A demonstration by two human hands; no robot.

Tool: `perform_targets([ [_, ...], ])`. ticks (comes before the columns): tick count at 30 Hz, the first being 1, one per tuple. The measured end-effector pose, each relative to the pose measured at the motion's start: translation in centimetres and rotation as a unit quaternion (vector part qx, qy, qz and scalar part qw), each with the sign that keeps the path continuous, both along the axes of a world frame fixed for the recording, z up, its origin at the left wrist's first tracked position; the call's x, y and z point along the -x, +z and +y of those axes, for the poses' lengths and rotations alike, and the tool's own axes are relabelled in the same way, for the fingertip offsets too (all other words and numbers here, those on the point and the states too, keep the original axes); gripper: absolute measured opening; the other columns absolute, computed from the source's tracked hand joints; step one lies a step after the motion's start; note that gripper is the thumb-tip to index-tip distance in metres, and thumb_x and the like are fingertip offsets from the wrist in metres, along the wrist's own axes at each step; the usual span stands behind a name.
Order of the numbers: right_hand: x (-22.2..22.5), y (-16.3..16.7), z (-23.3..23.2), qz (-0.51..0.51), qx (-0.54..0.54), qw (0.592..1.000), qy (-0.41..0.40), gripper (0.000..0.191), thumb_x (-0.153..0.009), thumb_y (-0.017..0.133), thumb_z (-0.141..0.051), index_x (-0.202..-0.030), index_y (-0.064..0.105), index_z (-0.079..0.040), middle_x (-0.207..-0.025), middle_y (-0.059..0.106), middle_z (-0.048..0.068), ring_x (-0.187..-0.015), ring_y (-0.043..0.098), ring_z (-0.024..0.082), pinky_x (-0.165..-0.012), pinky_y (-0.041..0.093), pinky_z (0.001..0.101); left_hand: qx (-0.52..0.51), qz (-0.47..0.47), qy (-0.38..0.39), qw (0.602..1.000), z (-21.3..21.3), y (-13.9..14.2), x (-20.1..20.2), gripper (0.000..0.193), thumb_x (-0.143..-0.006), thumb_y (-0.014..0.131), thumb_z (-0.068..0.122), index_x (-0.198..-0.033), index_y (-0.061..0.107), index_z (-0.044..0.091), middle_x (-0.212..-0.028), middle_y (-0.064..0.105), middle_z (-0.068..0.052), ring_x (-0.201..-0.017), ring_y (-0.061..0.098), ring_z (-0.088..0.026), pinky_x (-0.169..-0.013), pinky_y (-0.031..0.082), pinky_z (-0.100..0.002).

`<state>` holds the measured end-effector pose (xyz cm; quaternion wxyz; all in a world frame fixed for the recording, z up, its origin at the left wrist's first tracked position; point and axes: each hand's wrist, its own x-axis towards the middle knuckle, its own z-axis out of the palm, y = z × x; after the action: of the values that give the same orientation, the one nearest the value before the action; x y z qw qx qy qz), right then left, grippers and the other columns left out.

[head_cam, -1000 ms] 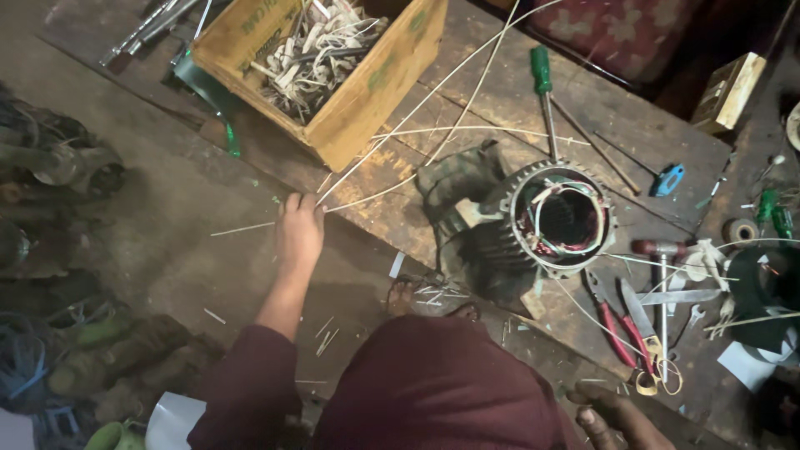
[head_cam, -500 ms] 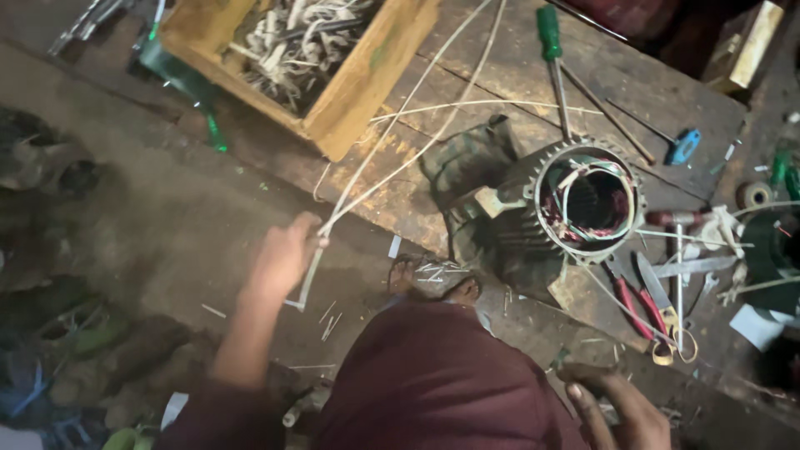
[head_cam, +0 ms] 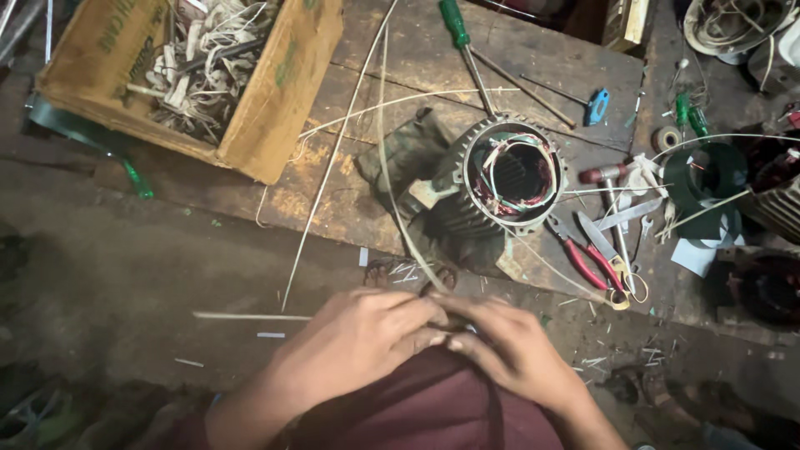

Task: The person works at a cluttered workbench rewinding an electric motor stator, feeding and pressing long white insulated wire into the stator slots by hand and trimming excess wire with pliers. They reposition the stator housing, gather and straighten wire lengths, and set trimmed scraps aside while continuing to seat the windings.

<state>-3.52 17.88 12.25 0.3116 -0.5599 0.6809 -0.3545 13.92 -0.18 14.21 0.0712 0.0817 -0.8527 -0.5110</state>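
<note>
Both hands meet just above my lap. My left hand and my right hand pinch the near end of a thin pale stick that runs up and away over the board. An open motor stator with coloured windings lies on its side just beyond my hands, on the wooden board. A second long pale stick lies slanted on the board and floor to the left.
A cardboard box full of pale sticks stands at the back left. A green-handled screwdriver, red-handled pliers, a hammer and scraps lie to the right of the stator. Another short stick rests on the floor.
My left hand has come back from the floor at the left to my lap with a stick. My right hand has risen to join it. The view has tilted toward the board.
</note>
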Motion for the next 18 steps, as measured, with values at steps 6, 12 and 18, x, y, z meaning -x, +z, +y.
perform_targets([
  [6,0.8,-1.7,8.5,0.020,-0.001,0.968,-0.249,0.018,-0.086,0.071,-0.005,-0.102,0.077,-0.004,-0.094,0.077,0.009,-0.088,0.075,0.017,-0.081,0.056,0.0278,0.108,0.003,0.034,0.994,-3.8,-0.1,-1.7,0.016,-0.090,0.072,0.027,-0.095,0.073,0.012,-0.090,0.073,-0.006,-0.087,0.070,-0.028,-0.075,0.055,-0.040],
  [12,-0.9,-0.7,9.9,0.076,-0.079,0.937,-0.332,0.022,-0.083,0.075,-0.004,-0.105,0.075,-0.005,-0.094,0.077,0.008,-0.085,0.075,0.016,-0.077,0.055,0.0267,0.148,0.058,0.051,0.986,-2.7,-1.7,0.7,0.015,-0.089,0.073,0.020,-0.098,0.071,0.008,-0.091,0.070,-0.008,-0.088,0.067,-0.029,-0.078,0.054,-0.041],
  [18,-2.1,0.9,7.5,0.126,-0.046,0.916,-0.378,0.018,-0.081,0.079,-0.005,-0.099,0.080,-0.007,-0.086,0.073,0.005,-0.071,0.067,0.013,-0.063,0.051,0.0255,0.110,0.155,-0.017,0.982,0.7,-1.6,5.2,0.029,-0.086,0.078,0.020,-0.109,0.070,0.005,-0.095,0.071,-0.009,-0.089,0.068,-0.028,-0.079,0.054,-0.040],
])
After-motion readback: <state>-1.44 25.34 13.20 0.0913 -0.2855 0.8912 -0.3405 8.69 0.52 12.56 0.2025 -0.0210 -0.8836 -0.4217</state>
